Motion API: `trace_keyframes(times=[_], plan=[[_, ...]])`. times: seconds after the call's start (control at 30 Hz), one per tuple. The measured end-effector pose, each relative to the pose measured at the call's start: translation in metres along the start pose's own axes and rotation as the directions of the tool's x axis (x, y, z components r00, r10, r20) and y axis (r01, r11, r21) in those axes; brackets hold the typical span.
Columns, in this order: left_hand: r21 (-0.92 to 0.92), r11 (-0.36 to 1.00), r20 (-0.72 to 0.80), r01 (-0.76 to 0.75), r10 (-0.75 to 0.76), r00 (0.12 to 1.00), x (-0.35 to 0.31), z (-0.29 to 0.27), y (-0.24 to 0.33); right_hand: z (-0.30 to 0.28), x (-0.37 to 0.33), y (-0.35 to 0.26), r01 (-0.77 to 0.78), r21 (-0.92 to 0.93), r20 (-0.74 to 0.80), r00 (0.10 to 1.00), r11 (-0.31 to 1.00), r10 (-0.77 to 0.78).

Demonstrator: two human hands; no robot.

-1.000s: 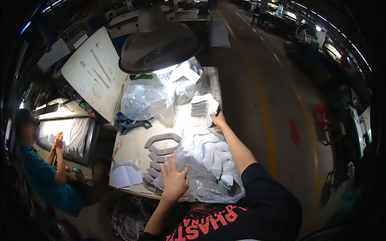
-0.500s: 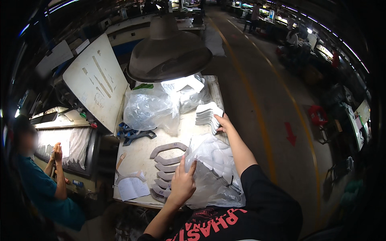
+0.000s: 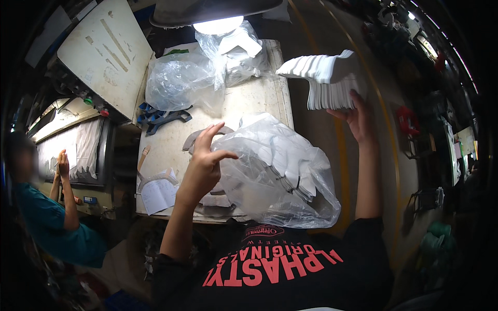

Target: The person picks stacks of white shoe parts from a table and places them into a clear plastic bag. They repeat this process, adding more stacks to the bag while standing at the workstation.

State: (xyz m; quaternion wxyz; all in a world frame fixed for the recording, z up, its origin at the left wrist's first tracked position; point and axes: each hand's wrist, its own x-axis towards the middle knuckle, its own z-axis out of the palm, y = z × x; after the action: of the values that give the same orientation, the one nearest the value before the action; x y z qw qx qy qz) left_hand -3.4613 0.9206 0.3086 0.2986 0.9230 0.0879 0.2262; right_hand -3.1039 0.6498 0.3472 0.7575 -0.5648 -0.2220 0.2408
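My right hand (image 3: 356, 120) grips a thick stack of white curved cut pieces (image 3: 324, 78), held up past the table's right edge. The pieces fan out in thin layers, with my fingers at the stack's lower right. My left hand (image 3: 203, 168) is open, thumb and fingers apart, with nothing in it. It hovers by the left side of a clear plastic bag (image 3: 277, 155) full of similar white pieces; whether it touches the bag I cannot tell. Grey curved pieces (image 3: 193, 139) lie on the table beside the bag, partly hidden by my left hand and arm.
On the worktable (image 3: 244, 101) lie another plastic bag (image 3: 179, 83), blue strips (image 3: 162, 117) and a written paper sheet (image 3: 160, 197). A lamp (image 3: 218, 23) hangs over the far end. At left, a co-worker in a teal shirt (image 3: 59, 223) works beside a machine with a white panel (image 3: 104, 57).
The stack of white pieces has left the tabletop, carried up and rightward in my right hand. My left hand has risen, its fingers spreading. The view has tipped downward.
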Motion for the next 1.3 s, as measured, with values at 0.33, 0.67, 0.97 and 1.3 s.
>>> trace_keyframes(times=[0.33,0.67,0.97,1.3], plan=[[-0.138,0.989,0.160,0.055,-0.032,0.987,0.069,-0.003,0.012,0.041,-0.162,0.046,-0.372,0.554,0.368,0.912,0.745,0.182],[-0.548,0.814,0.294,0.191,-0.026,0.955,0.075,0.003,0.015,0.071,-0.146,0.104,0.110,-0.198,-0.190,0.970,0.974,-0.148],[-0.102,0.980,0.051,0.173,-0.169,0.984,0.078,-0.002,0.030,0.058,-0.140,0.104,0.106,-0.152,-0.117,0.985,0.983,-0.124],[-0.113,0.991,-0.218,-0.067,0.041,0.975,0.049,-0.077,0.100,0.048,-0.116,0.099,0.477,-0.423,0.216,0.879,0.770,-0.426]])
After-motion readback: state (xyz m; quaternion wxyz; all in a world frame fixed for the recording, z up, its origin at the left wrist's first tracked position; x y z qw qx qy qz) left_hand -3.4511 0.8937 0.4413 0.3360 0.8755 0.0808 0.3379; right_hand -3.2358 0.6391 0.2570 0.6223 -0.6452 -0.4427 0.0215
